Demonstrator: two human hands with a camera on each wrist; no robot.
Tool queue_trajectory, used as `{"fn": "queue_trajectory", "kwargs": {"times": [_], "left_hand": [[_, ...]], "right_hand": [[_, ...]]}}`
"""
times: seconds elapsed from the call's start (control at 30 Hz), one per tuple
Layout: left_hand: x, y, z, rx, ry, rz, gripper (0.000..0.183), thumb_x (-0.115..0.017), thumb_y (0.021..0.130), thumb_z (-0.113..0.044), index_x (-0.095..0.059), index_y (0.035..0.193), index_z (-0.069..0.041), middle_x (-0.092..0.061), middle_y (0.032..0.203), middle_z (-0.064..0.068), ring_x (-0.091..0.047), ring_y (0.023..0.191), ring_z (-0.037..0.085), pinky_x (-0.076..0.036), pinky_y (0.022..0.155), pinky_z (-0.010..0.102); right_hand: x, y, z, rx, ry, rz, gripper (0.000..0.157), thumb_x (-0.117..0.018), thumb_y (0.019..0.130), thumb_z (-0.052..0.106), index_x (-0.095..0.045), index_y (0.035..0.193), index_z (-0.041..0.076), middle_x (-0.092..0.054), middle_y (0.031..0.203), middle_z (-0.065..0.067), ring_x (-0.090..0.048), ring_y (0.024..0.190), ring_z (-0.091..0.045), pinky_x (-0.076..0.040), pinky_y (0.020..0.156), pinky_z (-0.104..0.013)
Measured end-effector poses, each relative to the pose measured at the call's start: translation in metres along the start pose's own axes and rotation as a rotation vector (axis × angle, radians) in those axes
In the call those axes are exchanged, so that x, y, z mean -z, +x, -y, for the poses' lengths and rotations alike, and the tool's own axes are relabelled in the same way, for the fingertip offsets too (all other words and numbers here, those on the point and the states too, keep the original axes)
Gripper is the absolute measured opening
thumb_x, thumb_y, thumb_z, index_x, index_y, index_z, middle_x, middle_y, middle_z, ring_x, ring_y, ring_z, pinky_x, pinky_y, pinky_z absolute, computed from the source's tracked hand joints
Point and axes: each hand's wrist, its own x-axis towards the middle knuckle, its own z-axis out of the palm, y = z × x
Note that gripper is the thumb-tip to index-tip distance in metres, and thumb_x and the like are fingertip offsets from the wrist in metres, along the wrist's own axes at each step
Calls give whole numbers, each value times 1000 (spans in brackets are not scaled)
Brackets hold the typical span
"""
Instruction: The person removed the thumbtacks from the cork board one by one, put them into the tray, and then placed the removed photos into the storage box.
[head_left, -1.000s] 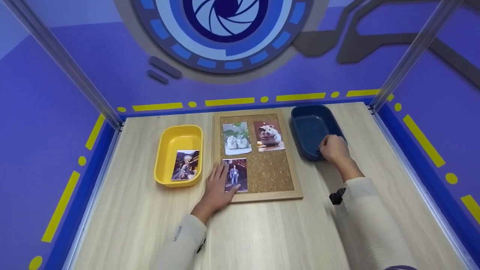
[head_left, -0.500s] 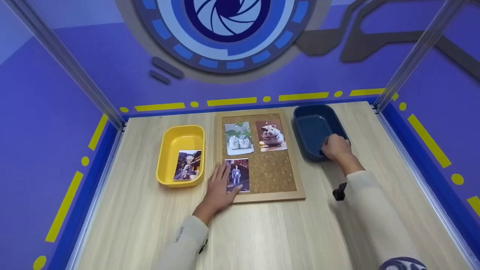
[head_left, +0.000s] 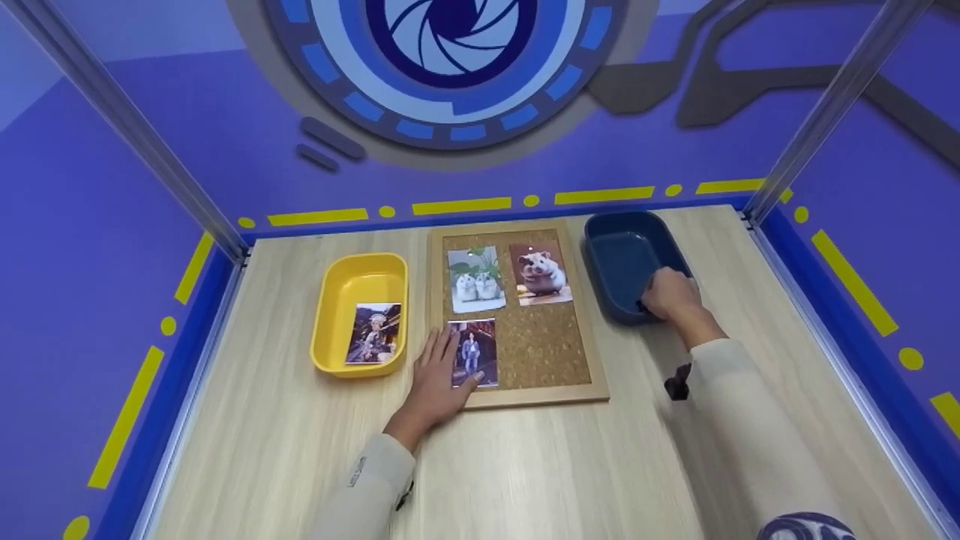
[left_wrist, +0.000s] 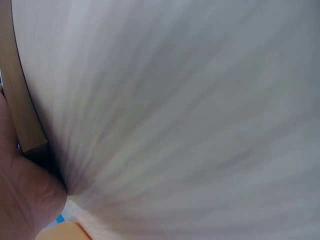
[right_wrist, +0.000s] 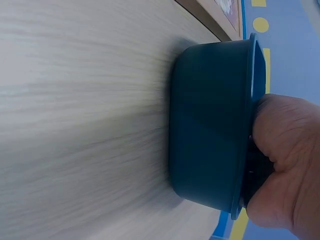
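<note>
My left hand (head_left: 437,382) lies flat at the lower left of a wood-framed cork board (head_left: 544,349). Its fingers are straight, resting along the frame and the left edge of a photo of a standing person (head_left: 474,352), with the thumb across the photo's lower edge. Two hamster photos, one with a pair (head_left: 476,285) and one with a single hamster (head_left: 541,277), are pinned above it. My right hand (head_left: 673,294) reaches over the near right rim of a dark blue bin (right_wrist: 212,125), fingers bent down inside. The bin's wall hides its fingertips in the right wrist view; I cannot tell what they hold.
Left of the board stands a yellow bin (head_left: 321,337) with another photo (head_left: 375,334) of a person in it. Everything stands on a light wooden table (head_left: 540,465). Blue-purple panels (head_left: 172,150) and metal posts (head_left: 832,112) enclose the back and sides.
My right hand has shifted slightly inside the dark blue bin, its fingers drawn a little closer together. My left hand stays in place on the photo.
</note>
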Motion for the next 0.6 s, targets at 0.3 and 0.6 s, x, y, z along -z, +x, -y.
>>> {"fn": "queue_trajectory", "kwargs": {"times": [0.3,0.6], "left_hand": [[1,0,2,-15,-2,-16,91,-64,100,-53,-27,169,-6,-16,181,15,-8,169,43,-19,131,71],[-2,1,3,-23,4,-15,92,-65,100,-51,-28,168,-3,-17,180,19,-10,168,45,-19,130,72]], "right_hand": [[4,-4,9,34,64,-109,25,-55,99,16,-72,92,-2,-75,94,-22,-68,96,-44,-45,98,-62],[8,-21,43,150,209,-288,28,-63,105,23,-75,104,-3,-77,100,-24,-63,100,-43,-44,97,-57]]}}
